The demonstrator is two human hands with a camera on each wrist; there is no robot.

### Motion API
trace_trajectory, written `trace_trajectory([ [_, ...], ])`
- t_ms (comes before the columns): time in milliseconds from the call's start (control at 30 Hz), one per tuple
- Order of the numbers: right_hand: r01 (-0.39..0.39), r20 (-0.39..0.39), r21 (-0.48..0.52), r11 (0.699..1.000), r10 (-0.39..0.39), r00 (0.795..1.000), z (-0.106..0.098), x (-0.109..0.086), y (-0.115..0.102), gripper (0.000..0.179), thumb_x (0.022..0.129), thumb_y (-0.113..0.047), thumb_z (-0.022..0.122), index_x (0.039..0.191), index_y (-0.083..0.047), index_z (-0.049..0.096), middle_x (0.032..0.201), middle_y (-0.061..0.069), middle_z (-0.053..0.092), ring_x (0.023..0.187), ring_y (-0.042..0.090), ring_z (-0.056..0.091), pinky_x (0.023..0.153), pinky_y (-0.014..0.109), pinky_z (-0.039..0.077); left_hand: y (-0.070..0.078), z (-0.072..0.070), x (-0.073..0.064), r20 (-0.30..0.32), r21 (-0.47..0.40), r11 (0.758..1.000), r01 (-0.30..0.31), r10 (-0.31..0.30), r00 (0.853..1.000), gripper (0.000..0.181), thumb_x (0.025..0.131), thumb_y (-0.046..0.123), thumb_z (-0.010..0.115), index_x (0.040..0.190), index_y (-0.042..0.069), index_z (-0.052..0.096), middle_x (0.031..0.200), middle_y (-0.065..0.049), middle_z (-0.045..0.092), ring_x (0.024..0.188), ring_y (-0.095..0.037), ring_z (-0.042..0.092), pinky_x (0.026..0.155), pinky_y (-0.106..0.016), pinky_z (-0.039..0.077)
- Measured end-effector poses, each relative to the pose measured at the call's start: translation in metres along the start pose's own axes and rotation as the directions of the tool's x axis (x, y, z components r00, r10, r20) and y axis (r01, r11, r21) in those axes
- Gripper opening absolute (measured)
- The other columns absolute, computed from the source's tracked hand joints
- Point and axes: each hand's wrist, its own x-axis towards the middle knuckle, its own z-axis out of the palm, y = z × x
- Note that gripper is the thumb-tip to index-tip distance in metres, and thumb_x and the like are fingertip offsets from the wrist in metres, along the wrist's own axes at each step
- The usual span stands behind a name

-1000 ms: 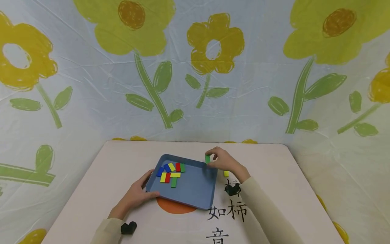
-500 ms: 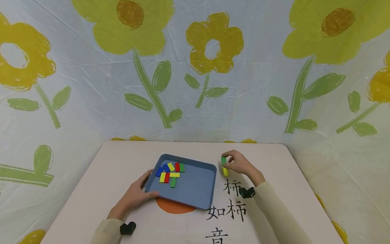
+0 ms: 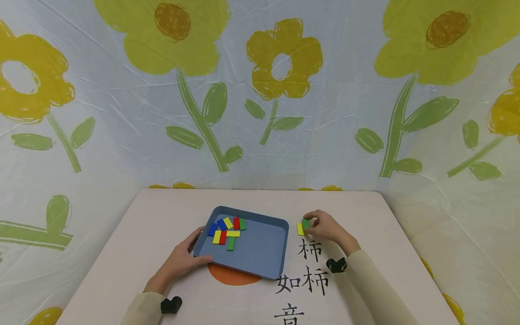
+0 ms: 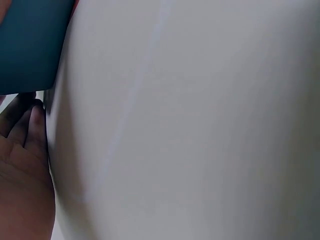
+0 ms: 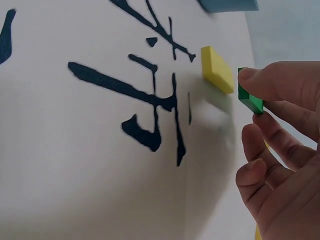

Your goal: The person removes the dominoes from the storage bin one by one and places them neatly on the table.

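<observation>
My right hand (image 3: pixel 328 228) pinches a green block (image 3: pixel 306 223) between thumb and fingers, close over the table, just right of a yellow block (image 3: pixel 300 229). In the right wrist view the green block (image 5: pixel 251 100) shows tilted under the thumb, with a gap to the yellow block (image 5: pixel 217 71) lying flat. My left hand (image 3: pixel 180 258) grips the left corner of a blue tray (image 3: pixel 260 248), its thumb along the near rim and the fingers at the left side. Several red, yellow, blue and green blocks lie in the tray's left part, among them a lower green one (image 3: pixel 230 243).
The pale table (image 3: pixel 357 207) carries printed black characters (image 3: pixel 315 280) at the right of the tray and an orange circle (image 3: pixel 233 275) partly under it. A flowered sheet (image 3: pixel 325 149) stands behind and at the sides.
My right hand has carried the green block away from the tray's far right corner, rightward and down to beside the yellow block. The left hand and tray have hardly moved.
</observation>
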Motion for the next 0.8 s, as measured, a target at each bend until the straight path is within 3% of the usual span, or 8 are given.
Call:
trace_trajectory([
  [333,-0.070,0.008,0.024,0.997,0.070,0.998,0.006,-0.005,0.007,0.045,0.084,-0.007,0.078,0.128,-0.002,0.068,0.116,0.014,0.065,0.090,0.022,0.060,0.068,0.032,0.052,0.002,0.000,-0.001,-0.001,-0.002,1.000,0.007,-0.007,1.000,0.103,0.079,0.055,0.084,0.162,0.030,0.029,0.166,-0.015,0.036,0.151,-0.041,0.037,0.119,-0.060,0.035],
  [800,-0.058,0.005,0.003,0.998,0.058,0.998,0.012,-0.003,0.010,0.045,0.084,-0.007,0.079,0.127,-0.001,0.068,0.111,0.013,0.062,0.081,0.019,0.055,0.065,0.031,0.048,0.000,0.000,0.000,-0.012,0.001,1.000,-0.002,0.002,1.000,0.103,0.078,0.056,0.084,0.162,0.029,0.030,0.165,-0.015,0.037,0.149,-0.042,0.039,0.117,-0.061,0.037],
])
